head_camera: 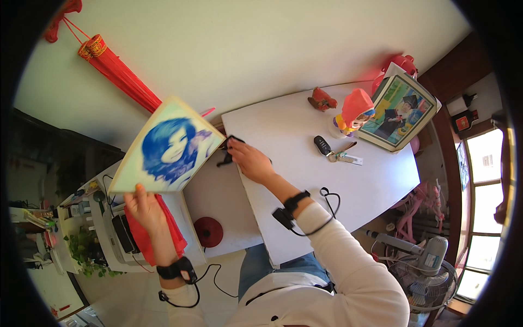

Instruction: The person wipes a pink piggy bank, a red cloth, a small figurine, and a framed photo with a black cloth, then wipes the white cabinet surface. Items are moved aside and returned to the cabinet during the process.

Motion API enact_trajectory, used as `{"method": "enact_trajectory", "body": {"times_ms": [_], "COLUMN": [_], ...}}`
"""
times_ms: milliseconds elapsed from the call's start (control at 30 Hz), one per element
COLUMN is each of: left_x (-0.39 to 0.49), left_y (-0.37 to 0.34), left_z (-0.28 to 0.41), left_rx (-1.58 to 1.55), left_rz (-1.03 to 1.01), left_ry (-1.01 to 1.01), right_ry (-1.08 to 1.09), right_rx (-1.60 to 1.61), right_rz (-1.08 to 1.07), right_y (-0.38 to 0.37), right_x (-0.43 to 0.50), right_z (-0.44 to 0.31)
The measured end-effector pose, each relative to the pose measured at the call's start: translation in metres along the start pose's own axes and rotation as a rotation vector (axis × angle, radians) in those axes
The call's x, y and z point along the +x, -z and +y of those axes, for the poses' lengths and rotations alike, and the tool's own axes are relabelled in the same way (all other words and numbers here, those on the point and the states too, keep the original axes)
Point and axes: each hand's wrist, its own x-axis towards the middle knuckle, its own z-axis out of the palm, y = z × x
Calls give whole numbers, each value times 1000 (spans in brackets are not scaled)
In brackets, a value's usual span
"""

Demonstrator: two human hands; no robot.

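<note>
My left hand [146,210] grips the lower edge of a picture panel [175,149] that bears a blue portrait, with the thumb on its front. The panel is raised and tilted, level with the left end of the white table [294,180]. Close to the panel's right corner, my right hand [250,160] has its fingers closed on a small black object [225,158], partly hidden, its kind unclear. Behind my left forearm is a red cloth [141,241]. Black straps with cables are on both wrists.
On the table are a car key [322,145] with tags, a hooded figurine [354,112], a red bird figurine [322,99] and a framed photo [398,112]. A dark red round object [208,232] sits on a lower surface. An electric fan [425,274] stands right; red tassels [122,77] hang left.
</note>
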Motion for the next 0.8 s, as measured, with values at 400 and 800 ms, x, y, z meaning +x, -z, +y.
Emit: {"method": "enact_trajectory", "body": {"times_ms": [400, 800], "left_x": [66, 91], "left_y": [-157, -182], "left_z": [-78, -130], "left_rx": [-70, -29], "left_rz": [-259, -306], "left_ry": [86, 135], "right_ry": [3, 22], "right_rx": [-34, -5], "right_rz": [-173, -105], "right_y": [88, 87], "right_x": [-155, -154], "right_z": [-18, -15]}}
